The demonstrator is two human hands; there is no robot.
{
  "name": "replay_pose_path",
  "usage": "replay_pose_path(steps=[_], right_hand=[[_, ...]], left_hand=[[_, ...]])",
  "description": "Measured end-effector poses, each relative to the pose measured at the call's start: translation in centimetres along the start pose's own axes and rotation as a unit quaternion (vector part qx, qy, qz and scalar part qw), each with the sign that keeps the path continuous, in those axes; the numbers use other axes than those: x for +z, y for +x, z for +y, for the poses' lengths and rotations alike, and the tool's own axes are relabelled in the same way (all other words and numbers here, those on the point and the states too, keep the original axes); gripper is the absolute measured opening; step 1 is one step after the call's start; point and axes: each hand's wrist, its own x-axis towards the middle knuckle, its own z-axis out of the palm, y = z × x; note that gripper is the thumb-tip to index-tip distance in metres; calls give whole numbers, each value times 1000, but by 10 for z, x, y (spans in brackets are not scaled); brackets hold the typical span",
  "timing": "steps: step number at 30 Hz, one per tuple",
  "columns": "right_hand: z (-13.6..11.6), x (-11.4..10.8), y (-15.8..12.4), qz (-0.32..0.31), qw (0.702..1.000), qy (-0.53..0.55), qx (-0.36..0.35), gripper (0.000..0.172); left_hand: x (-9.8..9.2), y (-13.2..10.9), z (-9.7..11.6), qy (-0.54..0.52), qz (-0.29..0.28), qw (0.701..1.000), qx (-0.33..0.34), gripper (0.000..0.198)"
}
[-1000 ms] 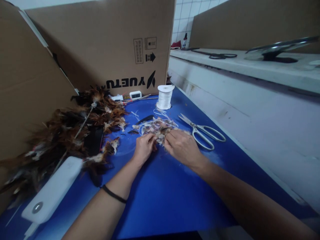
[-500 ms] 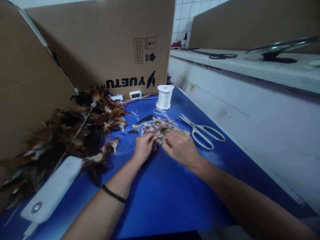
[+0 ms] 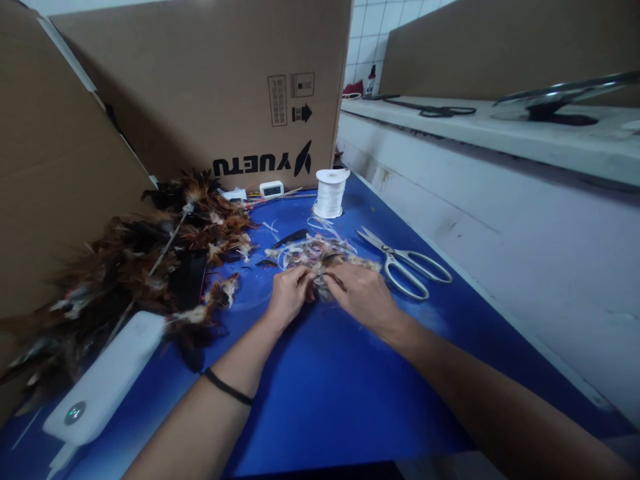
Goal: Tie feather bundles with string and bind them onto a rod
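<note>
While resting on the blue table (image 3: 325, 393), both hands pinch one feather bundle (image 3: 320, 257). Left hand (image 3: 289, 295) and right hand (image 3: 364, 292) have fingers closed on it. Scissors (image 3: 406, 263) lie just beside.

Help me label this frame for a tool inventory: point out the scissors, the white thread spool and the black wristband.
scissors (image 3: 400, 259): head view, on the pivot where the blades meet.
white thread spool (image 3: 329, 197): head view, on its wound side.
black wristband (image 3: 227, 389): head view, on the band across the left forearm.

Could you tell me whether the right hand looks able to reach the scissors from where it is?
Probably yes: the scissors lie just right of the right hand, nothing between, though it is busy in feather scraps.
</note>
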Motion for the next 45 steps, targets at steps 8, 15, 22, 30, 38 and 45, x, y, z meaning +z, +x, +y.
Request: replay_pose_path(steps=[8, 15, 22, 30, 38, 45], right_hand=[[1, 3, 1, -3, 999, 45, 4, 25], [3, 8, 1, 10, 992, 117, 41, 19], [4, 4, 3, -8, 985, 159, 68, 18], [2, 3, 5, -20, 975, 203, 84, 19], [1, 1, 6, -19, 968, 229, 99, 16], [4, 0, 6, -1, 968, 229, 99, 14]], left_hand=[[0, 0, 0, -29, 0, 1000, -4, 25], [1, 0, -2, -44, 1, 999, 1, 24], [0, 0, -1, -28, -3, 1000, 4, 24], [0, 0, -2, -35, -8, 999, 7, 24], [0, -1, 0, -33, -20, 999, 12, 25], [-1, 1, 2, -42, -38, 998, -21, 26]])
